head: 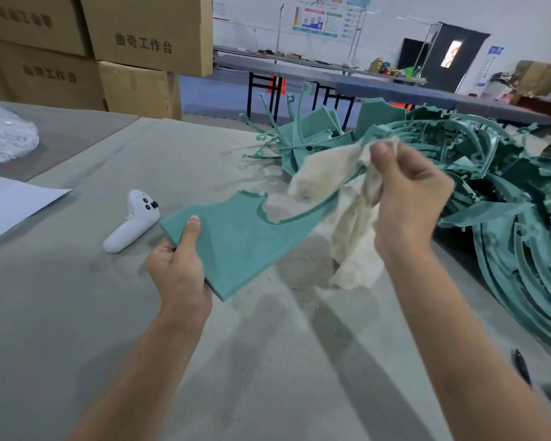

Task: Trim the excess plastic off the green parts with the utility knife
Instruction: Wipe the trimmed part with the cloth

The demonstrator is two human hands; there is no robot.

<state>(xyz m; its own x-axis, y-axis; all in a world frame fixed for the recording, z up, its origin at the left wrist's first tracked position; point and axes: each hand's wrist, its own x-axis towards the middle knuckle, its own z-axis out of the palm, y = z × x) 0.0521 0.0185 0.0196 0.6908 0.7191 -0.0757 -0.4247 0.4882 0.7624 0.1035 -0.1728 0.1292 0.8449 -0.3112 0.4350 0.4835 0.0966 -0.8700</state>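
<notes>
My left hand grips the near corner of a flat green plastic part, thumb on top, holding it tilted above the grey table. My right hand pinches a crumpled cream cloth that drapes over the part's thin curved far arm and hangs down to the table. A dark, pen-like tool, possibly the utility knife, lies on the table at the lower right, beside my right forearm.
A big tangled pile of green parts fills the right side of the table. A white game-style controller lies left of the held part. White paper and cardboard boxes stand at the left. Long tables cross the background.
</notes>
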